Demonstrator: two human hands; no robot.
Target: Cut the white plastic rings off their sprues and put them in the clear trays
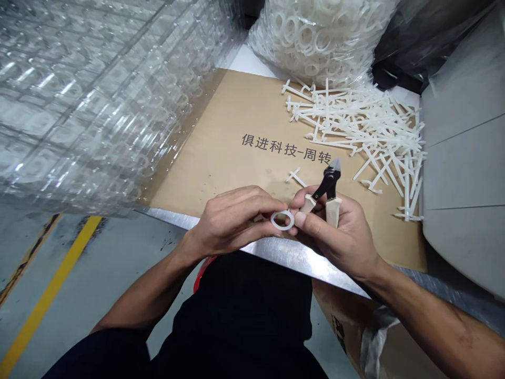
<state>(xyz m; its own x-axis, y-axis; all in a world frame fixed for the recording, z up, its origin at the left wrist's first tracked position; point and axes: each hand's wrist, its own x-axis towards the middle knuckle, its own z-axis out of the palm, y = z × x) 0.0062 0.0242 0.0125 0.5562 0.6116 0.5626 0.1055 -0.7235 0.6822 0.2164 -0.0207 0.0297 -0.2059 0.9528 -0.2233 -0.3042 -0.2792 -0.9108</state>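
My left hand (232, 218) pinches a small white plastic ring (282, 219) at the table's front edge. My right hand (339, 231) is closed around a pair of cutters (328, 190) with black jaws and cream handles, jaws pointing away from me. Its thumb and forefinger also touch the ring. Both hands hover over the metal table edge (276, 252), just in front of a cardboard sheet (236, 152) with printed characters.
A heap of white plastic sprue sticks (366, 126) lies on the cardboard at the right. A clear bag of white rings (315, 37) stands behind it. Stacked clear plastic trays (87, 95) fill the left. A grey bin (461, 173) is at the right.
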